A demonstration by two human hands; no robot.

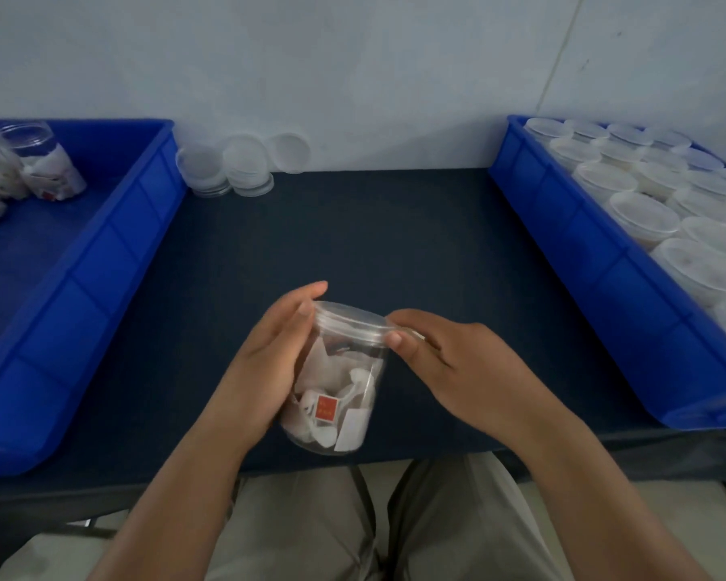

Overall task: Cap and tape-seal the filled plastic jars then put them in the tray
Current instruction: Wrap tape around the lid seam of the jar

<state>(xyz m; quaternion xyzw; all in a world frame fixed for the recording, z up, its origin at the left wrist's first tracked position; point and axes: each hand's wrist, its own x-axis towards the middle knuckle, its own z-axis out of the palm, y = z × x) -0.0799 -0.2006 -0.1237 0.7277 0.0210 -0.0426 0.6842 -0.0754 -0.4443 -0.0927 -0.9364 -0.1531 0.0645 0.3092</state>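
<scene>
A dark navy table (416, 245) with a matte, cloth-like top fills most of what we see, set against a pale wall. On it stand two glossy blue plastic trays with ribbed walls. The left tray (114, 262) holds a few uncapped clear jars (51, 169) in its far corner, and the right tray (604, 287) is packed with rows of capped jars (642, 213) under cloudy round lids. Near the table's front edge, between the two trays, we find the task's jar (344, 383). It is a clear, smooth plastic cylinder, tilted with its top leaning away from the person, and we cannot tell whether its base touches the cloth. The left hand (265, 366) wraps the jar's left side, palm against the wall and fingers curled round toward the rim. The right hand (457, 362) meets it from the right, thumb and fingertips pinching the edge of the translucent lid (348, 322) that sits on the jar's mouth. Loose lids (244, 165), thin frosted discs, are stacked and leaning by the wall next to the left tray. Inside the held jar lie crumpled white sachets (332, 371), soft and papery, and one carries a small red square tag (327, 406).
</scene>
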